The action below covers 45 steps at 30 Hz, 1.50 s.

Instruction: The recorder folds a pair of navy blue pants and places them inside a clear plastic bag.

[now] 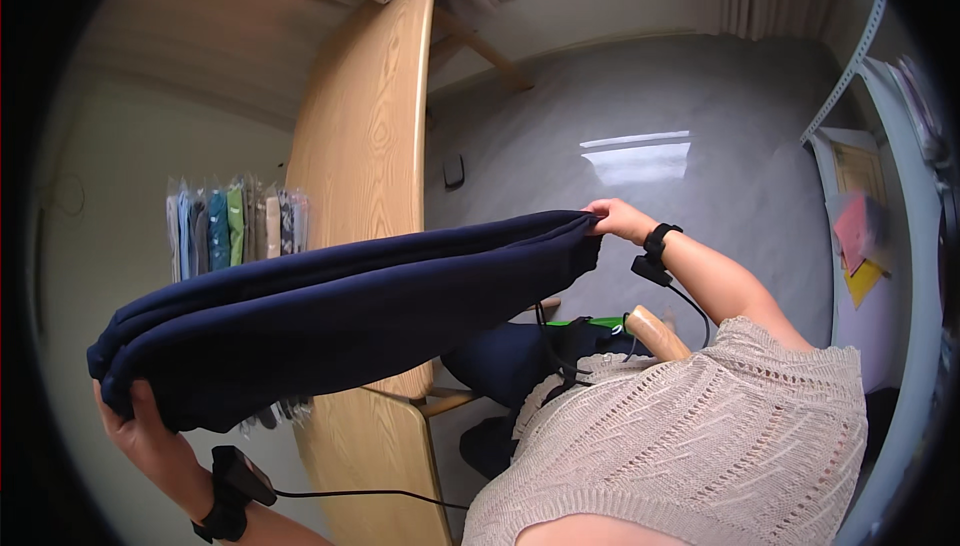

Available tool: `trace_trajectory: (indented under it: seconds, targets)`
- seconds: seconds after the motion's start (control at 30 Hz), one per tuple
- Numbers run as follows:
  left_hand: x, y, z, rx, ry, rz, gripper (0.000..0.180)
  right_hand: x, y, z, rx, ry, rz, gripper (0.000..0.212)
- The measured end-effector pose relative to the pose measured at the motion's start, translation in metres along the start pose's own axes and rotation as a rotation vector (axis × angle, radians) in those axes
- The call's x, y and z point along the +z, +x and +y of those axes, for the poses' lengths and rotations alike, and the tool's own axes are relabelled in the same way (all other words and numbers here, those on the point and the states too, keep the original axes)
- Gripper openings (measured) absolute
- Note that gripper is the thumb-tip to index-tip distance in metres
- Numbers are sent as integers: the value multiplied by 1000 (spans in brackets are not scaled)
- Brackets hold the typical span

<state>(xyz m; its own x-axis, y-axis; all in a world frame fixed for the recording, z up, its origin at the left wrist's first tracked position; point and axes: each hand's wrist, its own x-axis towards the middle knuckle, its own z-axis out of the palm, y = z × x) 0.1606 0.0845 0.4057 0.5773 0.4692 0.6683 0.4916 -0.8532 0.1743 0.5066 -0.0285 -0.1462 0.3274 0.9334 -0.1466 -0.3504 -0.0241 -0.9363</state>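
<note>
Wooden tabletop [365, 136] shows behind the outstretched navy garment [350, 316].
Left fingers [147, 406] clasp one end, right fingers [603, 214] pinch the other, cloth spanning between them; level fingers and an even, gentle pull should keep its long folds aligned.

A: Eyes on the navy garment [330, 336], any lettering showing?
B: Not a letter to be read on the side facing us!
A: Across to the row of clear-wrapped clothes [235, 226], labels there?
B: Too small, nothing legible!
A: Over on the right, the pink sheet [850, 231] and the yellow sheet [862, 283]?
B: Soft and blurred, can't make out a word!
A: And the 2 black wrist devices [243, 473]?
B: No readable mark or number on either!
</note>
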Motion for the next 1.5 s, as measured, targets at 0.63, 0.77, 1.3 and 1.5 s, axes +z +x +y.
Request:
trace_trajectory:
  seconds: [0.63,0.77,1.3,1.5]
  targets:
    - [-157,-385,-140,-1231,-305,577,52,260,86,-255,-169,-472,-423,24]
    - [-156,-446,-160,-1347,-245,631,56,344,115,-260,-100,-582,-494,28]
    - [-98,-369,-171,-1108,-127,-159,38,381,138,-192,198,-796,-414,46]
    - [-47,-360,-234,-1011,44,-296,23,373,151,-175,64,-953,-453,41]
